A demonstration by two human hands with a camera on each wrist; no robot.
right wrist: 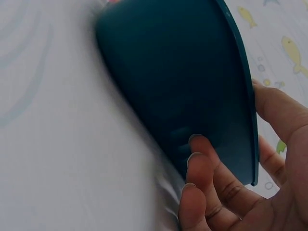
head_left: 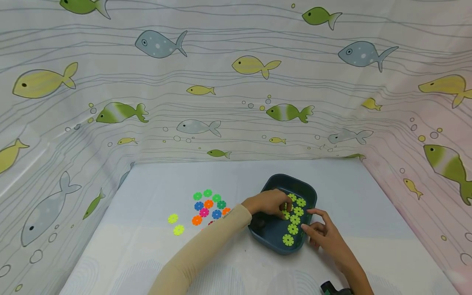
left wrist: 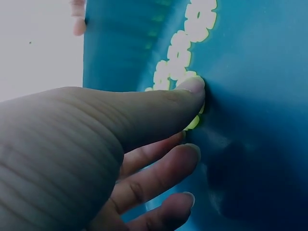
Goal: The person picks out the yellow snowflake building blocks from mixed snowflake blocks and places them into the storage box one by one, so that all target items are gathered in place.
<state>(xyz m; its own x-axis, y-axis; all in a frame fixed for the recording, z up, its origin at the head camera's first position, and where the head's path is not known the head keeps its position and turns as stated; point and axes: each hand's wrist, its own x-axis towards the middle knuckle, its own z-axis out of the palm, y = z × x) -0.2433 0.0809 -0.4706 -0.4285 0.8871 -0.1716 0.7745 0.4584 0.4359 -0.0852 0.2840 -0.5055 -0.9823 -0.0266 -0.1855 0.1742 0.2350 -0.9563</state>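
A dark blue-green tray (head_left: pixel 271 235) stands on the white table, with several yellow-green flower-shaped discs (head_left: pixel 293 229) joined in a line along its right side. My left hand (head_left: pixel 271 202) reaches into the tray. In the left wrist view its thumb (left wrist: pixel 187 94) presses a yellow-green disc (left wrist: pixel 193 122) at the row, and the index fingertip is partly hidden behind it. My right hand (head_left: pixel 328 235) holds the tray's right side. Its thumb and index finger are at the rim, while the other fingertips (right wrist: pixel 199 171) lie against the outer wall.
Left of the tray lie several loose discs in green, blue, orange and pink (head_left: pixel 204 212), some hidden by my left sleeve (head_left: pixel 210 246). Two yellow discs (head_left: pixel 178 230) lie farther left. A fish-patterned curtain (head_left: pixel 236 123) surrounds the table. A black device (head_left: pixel 333 289) sits at my right wrist.
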